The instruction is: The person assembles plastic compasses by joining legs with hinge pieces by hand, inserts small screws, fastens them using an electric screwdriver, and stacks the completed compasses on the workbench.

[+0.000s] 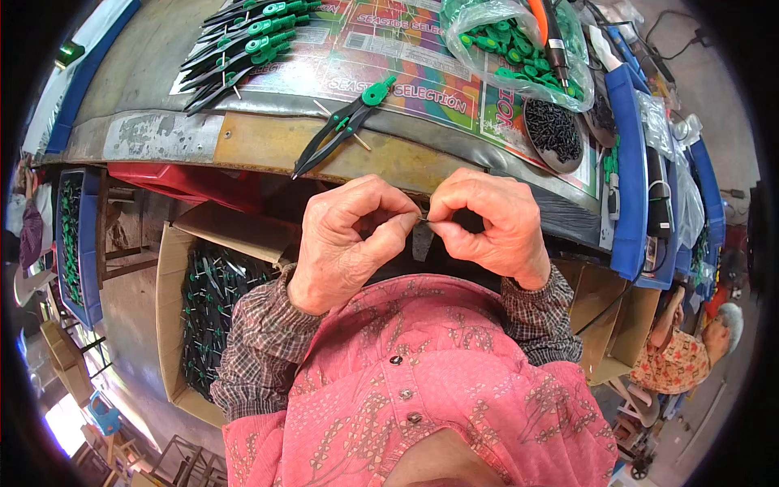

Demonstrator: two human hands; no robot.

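Cluttered workshop, bench (284, 142) topped with a printed sheet (324, 70). Tiny thin dark piece (423, 219), too small to identify, just off the bench edge: left hand (353, 239) and right hand (493, 226) both pinch it, thumb to index. Beyond: black-green tool (357, 109) on the edge; similar tools (243, 53) stacked left; dish (563, 167) of small black parts right.

Pink patterned shirt (454, 365), checked sleeves (268, 349)

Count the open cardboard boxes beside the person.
2: left box, holding black-and-green tools; right box, partly hidden by the right sleeve. More may be hidden under the bench.
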